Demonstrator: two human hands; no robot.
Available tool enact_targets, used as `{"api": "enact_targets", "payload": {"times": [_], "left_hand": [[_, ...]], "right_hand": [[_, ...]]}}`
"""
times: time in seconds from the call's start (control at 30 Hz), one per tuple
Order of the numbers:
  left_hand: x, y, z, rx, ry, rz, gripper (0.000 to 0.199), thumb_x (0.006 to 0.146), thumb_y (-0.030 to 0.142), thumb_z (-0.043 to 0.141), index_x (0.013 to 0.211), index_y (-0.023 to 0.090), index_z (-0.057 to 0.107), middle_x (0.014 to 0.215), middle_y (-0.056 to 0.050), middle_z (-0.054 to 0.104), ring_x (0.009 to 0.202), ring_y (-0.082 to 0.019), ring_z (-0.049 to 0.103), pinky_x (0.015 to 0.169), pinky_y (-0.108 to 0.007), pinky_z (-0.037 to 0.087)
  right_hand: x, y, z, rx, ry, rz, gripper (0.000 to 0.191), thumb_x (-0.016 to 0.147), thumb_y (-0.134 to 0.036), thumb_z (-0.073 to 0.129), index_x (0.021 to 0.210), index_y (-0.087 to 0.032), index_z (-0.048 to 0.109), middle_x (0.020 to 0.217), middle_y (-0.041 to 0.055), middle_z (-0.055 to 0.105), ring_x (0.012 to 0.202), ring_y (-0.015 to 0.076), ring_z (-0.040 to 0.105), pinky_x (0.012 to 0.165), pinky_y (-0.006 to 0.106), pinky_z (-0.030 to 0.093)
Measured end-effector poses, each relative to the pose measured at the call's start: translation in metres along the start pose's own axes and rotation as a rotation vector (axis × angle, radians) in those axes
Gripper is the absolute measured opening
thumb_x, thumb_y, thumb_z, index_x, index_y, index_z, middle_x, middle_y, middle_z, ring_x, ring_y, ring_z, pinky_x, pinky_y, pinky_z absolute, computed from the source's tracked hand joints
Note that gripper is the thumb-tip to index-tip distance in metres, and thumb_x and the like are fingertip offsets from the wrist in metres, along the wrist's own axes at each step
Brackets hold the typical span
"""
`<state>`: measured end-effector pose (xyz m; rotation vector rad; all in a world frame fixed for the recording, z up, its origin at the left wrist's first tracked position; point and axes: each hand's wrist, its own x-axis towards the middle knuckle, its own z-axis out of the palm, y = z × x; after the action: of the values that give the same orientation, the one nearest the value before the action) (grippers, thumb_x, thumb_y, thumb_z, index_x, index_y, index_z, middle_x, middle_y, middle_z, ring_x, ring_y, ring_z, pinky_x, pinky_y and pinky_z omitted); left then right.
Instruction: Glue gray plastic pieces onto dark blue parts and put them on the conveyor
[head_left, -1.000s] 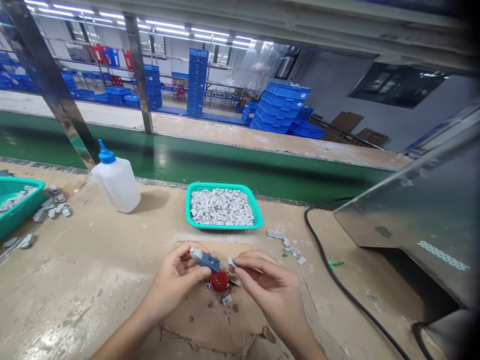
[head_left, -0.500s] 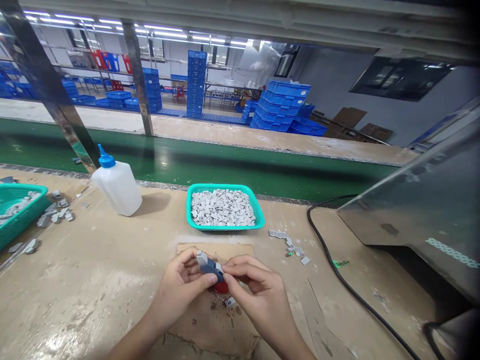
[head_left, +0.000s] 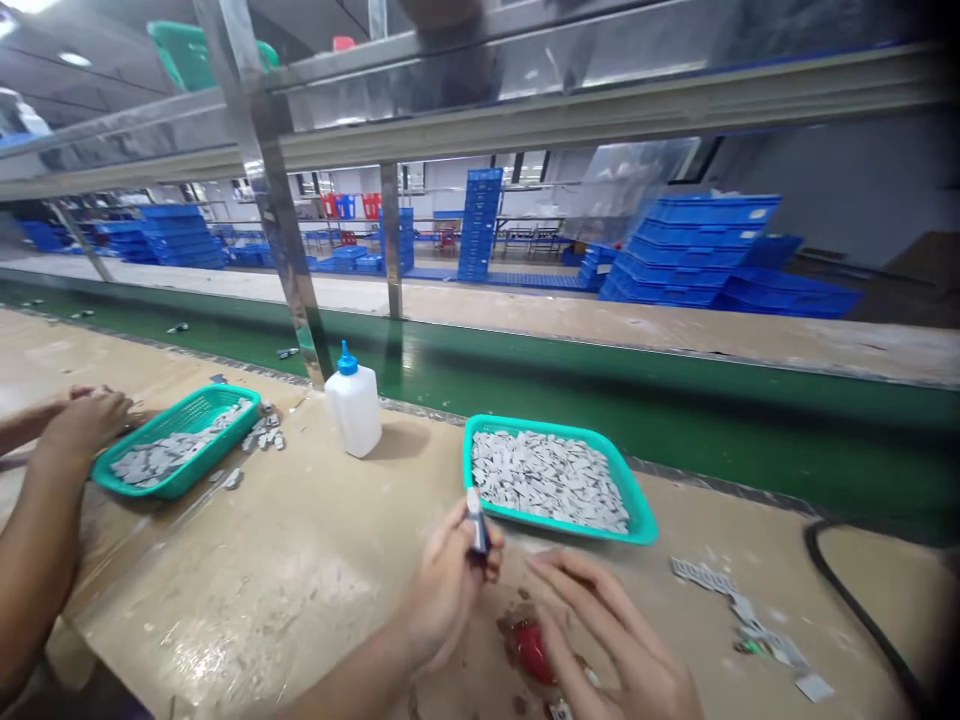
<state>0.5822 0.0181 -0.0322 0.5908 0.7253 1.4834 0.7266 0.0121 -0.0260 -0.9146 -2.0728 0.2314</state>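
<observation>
My left hand (head_left: 442, 580) is closed around a small dark blue plastic part (head_left: 478, 532) with a light grey tip pointing up. My right hand (head_left: 626, 640) has moved apart from it, its fingers stretched out and nothing seen in them. Beside the right fingers a round red object (head_left: 532, 650) sits on the table, partly covered by them. A small grey piece (head_left: 559, 709) lies just below it. Beyond both hands stands a turquoise basket (head_left: 646, 525) filled with small light grey plastic pieces (head_left: 547, 475).
A white squeeze bottle (head_left: 354, 410) with a blue cap stands left of the basket. Farther left, a co-worker's hands (head_left: 94, 415) are by another turquoise basket (head_left: 180, 480). Grey scraps (head_left: 750, 610) and a black cable (head_left: 847, 590) lie to the right. A green belt (head_left: 450, 355) runs behind.
The view has swung left, bringing the co-worker's arms into sight. My right hand has let go of the part and drawn away; my left hand keeps it, now upright.
</observation>
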Motion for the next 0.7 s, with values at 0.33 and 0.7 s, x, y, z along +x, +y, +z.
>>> {"api": "enact_targets", "payload": {"times": [0.33, 0.7], "left_hand": [[0.141, 0.059, -0.009, 0.483, -0.029, 0.285, 0.028, 0.079, 0.025, 0.044, 0.106, 0.018, 0.044, 0.065, 0.004, 0.043, 0.052, -0.006, 0.041, 0.053, -0.018, 0.035], [0.250, 0.016, -0.043, 1.257, 0.132, 0.401, 0.036, 0.080, 0.027, 0.052, 0.115, 0.017, 0.047, 0.129, -0.009, 0.040, 0.118, -0.027, 0.035, 0.097, -0.054, 0.026]], "right_hand": [[0.029, 0.099, -0.031, -0.049, -0.031, 0.267, 0.022, 0.078, -0.012, 0.042, 0.089, -0.012, 0.061, 0.087, 0.0099, 0.061, 0.076, 0.0183, 0.058, 0.069, 0.030, 0.047], [0.049, 0.118, 0.007, 0.018, -0.126, 0.374, 0.015, 0.070, -0.001, 0.052, 0.065, -0.013, 0.060, 0.067, 0.0003, 0.055, 0.061, 0.0108, 0.052, 0.059, 0.026, 0.045]]}}
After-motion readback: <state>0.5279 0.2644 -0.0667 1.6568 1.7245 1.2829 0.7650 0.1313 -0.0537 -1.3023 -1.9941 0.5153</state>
